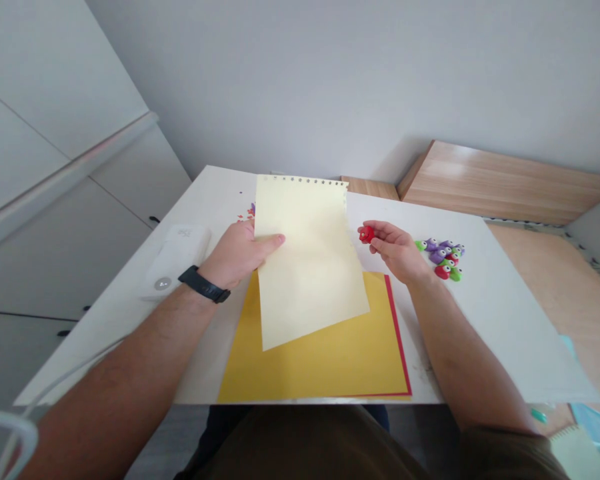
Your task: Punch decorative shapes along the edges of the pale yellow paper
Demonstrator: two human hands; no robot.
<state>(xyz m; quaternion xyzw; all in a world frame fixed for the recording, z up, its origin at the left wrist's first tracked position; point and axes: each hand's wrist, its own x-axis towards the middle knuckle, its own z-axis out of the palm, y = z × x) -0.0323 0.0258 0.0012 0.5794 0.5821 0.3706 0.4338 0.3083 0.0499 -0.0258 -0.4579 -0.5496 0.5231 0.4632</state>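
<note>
A pale yellow sheet [310, 260], holes along its top edge, tilts over the yellow card [305, 363]; a small red toy [367, 234] is held just past the card's far edge.

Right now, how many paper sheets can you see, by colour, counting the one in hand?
Pale yellow sheet, in left hand: 1
Yellow sheet: 1
Red sheet, only its edge showing beneath the yellow: 1
Total: 3

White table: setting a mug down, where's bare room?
The widest patch of table lies right of the right forearm, below the cluster of googly-eyed toys. A smaller one sits behind the right hand, beside the pale yellow paper. Crowded: the yellow card and left hand.
</note>
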